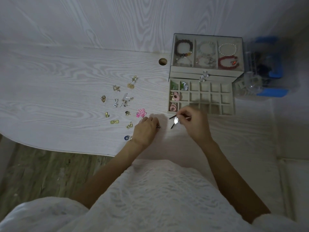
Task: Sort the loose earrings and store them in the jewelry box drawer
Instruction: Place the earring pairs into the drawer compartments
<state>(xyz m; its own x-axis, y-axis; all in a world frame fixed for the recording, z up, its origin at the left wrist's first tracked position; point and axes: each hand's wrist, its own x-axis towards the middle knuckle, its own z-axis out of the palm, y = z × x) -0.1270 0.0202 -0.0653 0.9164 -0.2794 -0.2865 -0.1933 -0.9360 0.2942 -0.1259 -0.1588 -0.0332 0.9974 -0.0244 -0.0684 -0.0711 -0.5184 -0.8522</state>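
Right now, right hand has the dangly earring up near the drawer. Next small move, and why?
Probably carry the earring that the right hand pinches over the open drawer and drop it into a free cell. Only the left-hand compartments hold earrings; most of the rest look bare. The left hand rests on the table by a small piece, apparently its match, which could follow.

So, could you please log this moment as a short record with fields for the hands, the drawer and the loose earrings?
left hand: left hand on the table, fingers curled over a small earring
right hand: right hand pinches a dangling earring
drawer: drawer open; four left compartments filled, others visible look empty
loose earrings: loose earrings spread on the table left of the drawer
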